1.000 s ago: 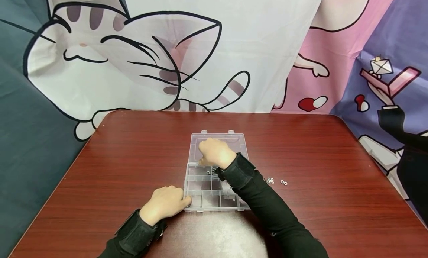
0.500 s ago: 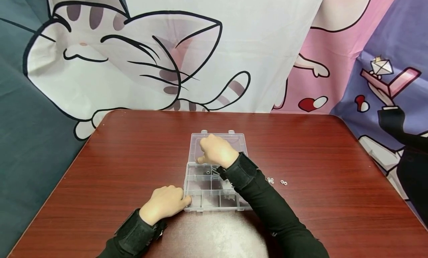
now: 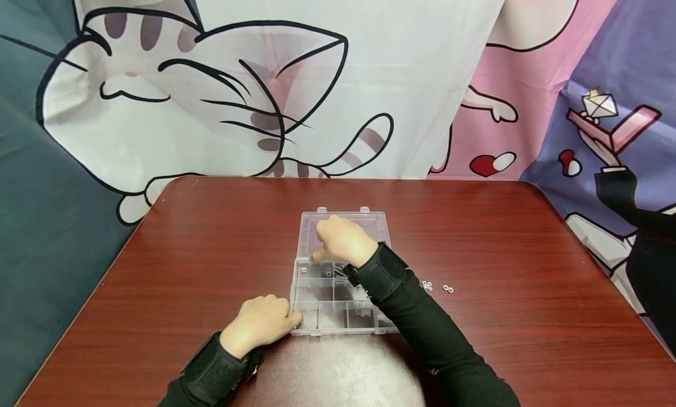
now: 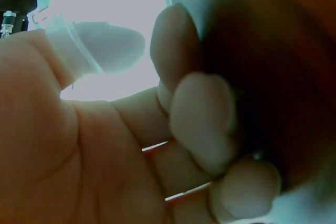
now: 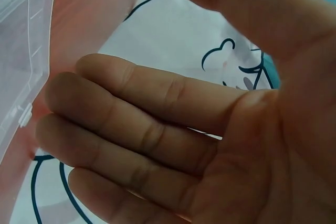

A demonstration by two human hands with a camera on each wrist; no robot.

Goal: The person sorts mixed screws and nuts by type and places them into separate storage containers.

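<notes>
A clear plastic compartment box (image 3: 318, 290) lies on the table, its lid (image 3: 308, 231) folded back. My left hand (image 3: 262, 324) is at its front left corner; in the left wrist view the thumb (image 4: 113, 47) shows through the clear wall, with the fingers curled outside. Over the lid and back row hovers my right hand (image 3: 344, 241); its fingers (image 5: 142, 124) are extended, and nothing shows in the palm. A small silver ring-shaped piece (image 3: 304, 270) sits in the back left compartment. Another ring-shaped piece (image 3: 328, 274) and thin metal pieces (image 3: 340, 271) lie beside it, partly hidden by the right wrist.
Several small silver rings (image 3: 426, 285) lie grouped on the wooden table (image 3: 211, 243), right of the box, with a pair of rings (image 3: 448, 289) farther right. My right forearm crosses the box's right side. A printed cloth (image 3: 412, 73) hangs behind the table.
A small ring-shaped piece now shows in the back left compartment, where none was visible before. My right hand has shifted slightly and its thumb has spread from the fingers; the left hand stays put.
</notes>
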